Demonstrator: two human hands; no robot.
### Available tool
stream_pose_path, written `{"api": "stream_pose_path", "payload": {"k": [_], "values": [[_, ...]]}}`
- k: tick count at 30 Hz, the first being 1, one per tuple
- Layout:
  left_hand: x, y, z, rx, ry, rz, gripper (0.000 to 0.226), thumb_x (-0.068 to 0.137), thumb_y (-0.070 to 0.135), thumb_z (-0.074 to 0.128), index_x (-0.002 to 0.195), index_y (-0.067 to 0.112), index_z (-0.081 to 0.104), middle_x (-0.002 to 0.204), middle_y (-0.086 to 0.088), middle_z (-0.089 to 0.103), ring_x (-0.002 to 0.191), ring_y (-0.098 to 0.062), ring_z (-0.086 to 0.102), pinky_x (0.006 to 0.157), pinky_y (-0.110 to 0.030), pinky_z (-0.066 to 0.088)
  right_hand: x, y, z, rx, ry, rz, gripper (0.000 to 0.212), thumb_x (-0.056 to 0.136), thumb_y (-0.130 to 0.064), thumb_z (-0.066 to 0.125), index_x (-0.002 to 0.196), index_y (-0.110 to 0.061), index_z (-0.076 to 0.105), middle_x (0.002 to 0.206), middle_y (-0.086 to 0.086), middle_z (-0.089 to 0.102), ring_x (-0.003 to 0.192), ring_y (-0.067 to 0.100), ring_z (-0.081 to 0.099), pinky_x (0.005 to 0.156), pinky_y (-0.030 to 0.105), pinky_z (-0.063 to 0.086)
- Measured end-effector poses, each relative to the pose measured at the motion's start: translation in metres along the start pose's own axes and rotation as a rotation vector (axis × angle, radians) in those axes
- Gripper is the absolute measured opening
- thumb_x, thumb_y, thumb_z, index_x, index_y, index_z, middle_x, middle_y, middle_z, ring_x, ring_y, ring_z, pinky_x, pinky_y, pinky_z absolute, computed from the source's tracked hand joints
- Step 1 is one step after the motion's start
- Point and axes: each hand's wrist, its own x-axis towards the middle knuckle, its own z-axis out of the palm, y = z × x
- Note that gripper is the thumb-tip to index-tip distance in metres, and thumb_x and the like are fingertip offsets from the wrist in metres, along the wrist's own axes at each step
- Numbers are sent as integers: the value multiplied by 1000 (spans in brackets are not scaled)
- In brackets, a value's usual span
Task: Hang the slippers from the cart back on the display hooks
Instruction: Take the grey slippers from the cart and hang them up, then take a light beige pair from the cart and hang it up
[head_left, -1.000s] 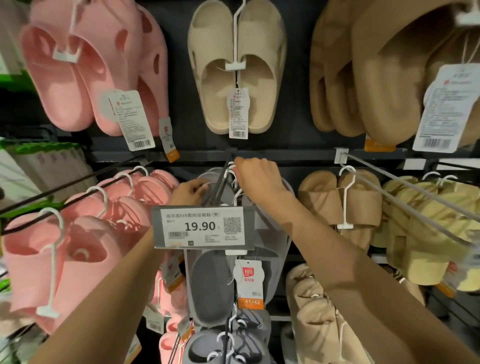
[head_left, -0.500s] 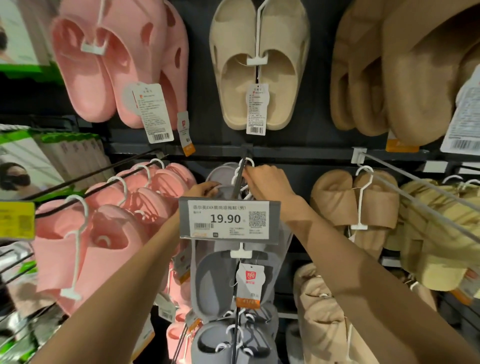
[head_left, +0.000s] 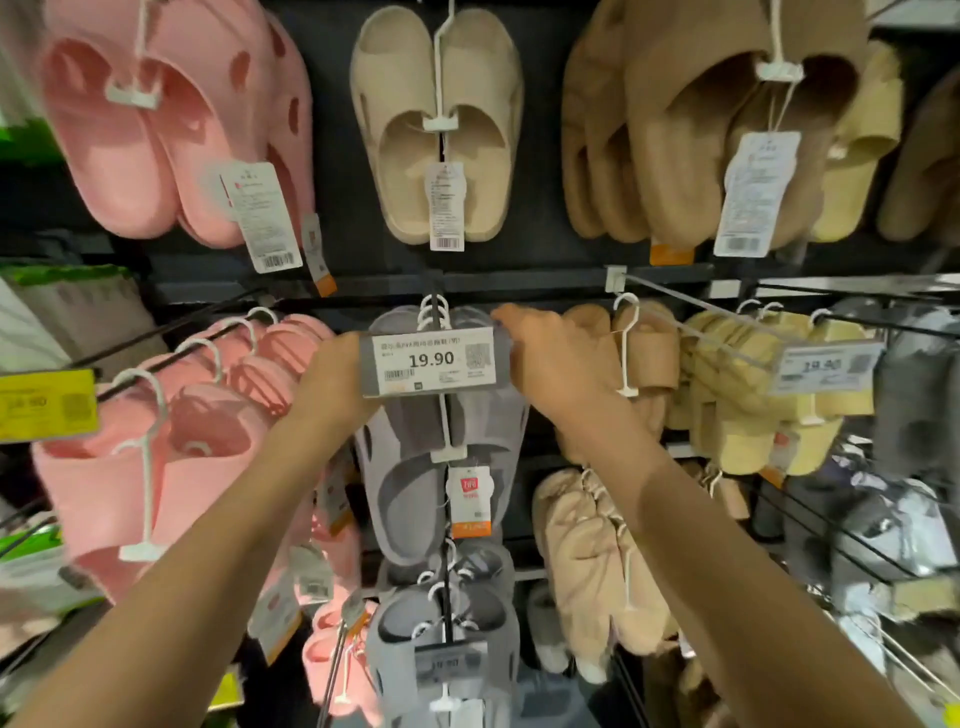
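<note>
Your grey pair (head_left: 441, 467) hangs at the centre of the rack, its white hanger (head_left: 434, 312) among several bunched on the black hook (head_left: 435, 291) behind the price tag (head_left: 434, 361) reading 19.90. It looks seated, so this pair seems as good as done.

Your left hand (head_left: 332, 384) sits at nine o'clock of the tag, its fingers hidden behind the tag and slippers; you cannot tell from here whether they grip anything. Your right hand (head_left: 550, 364) sits at three o'clock of the tag, its fingertips reaching in at the tag's top right corner and against the grey slippers, curled loosely; whether they pinch the tag or only touch it is unclear.

Around this hook, pink pairs (head_left: 171, 441) hang at nine o'clock, tan pairs (head_left: 644, 358) at three, a beige pair (head_left: 436, 135) at twelve, more grey pairs (head_left: 447, 649) at six.

The cart is out of view, so how many pairs remain cannot be judged. Likely next: let go, check the pair hangs straight, then turn back for another.
</note>
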Motion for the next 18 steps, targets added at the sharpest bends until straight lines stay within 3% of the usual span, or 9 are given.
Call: {"api": "stream_pose_path", "payload": {"k": [3,6,8,11,15,18], "values": [[-35,14,-3,179,6,33,25,87,17,50,104,9,66,103,-19,67,94,-38,62,77,-45,52,-53,-1,-28,-69,130,70,29,94,-28,45,116,-11,54,108,10,63,97,31,58,74,36,41],[-83,32,0,253,-42,67,27,88,22,46,75,12,67,93,-19,69,89,-39,63,72,-37,50,-114,-9,-53,-35,126,207,34,94,-33,44,122,-15,52,112,10,62,100,31,57,72,32,39],[-110,42,6,199,-152,54,20,87,22,52,84,16,71,98,-15,71,94,-35,63,80,-40,51,-156,-15,-70,-19,126,288,35,94,-33,48,124,-16,52,111,11,63,100,31,59,73,34,44],[-154,86,27,74,-255,194,20,89,26,53,97,23,71,100,-9,71,96,-31,63,83,-39,51,-225,-19,-103,-123,216,396,31,93,-33,50,119,-17,54,99,10,67,89,32,62,65,34,46],[-210,166,50,-172,-298,394,22,90,26,54,107,23,68,104,1,70,95,-20,62,73,-16,44,-309,-20,-152,-257,327,579,26,89,-30,56,109,-15,61,95,10,69,83,34,63,62,36,49],[-243,214,73,-300,-301,612,21,89,26,54,104,22,68,99,-1,70,86,-26,64,73,-34,51,-363,-14,-182,-410,444,710,23,83,-26,66,102,-12,65,89,11,71,77,35,65,59,40,53]]}}
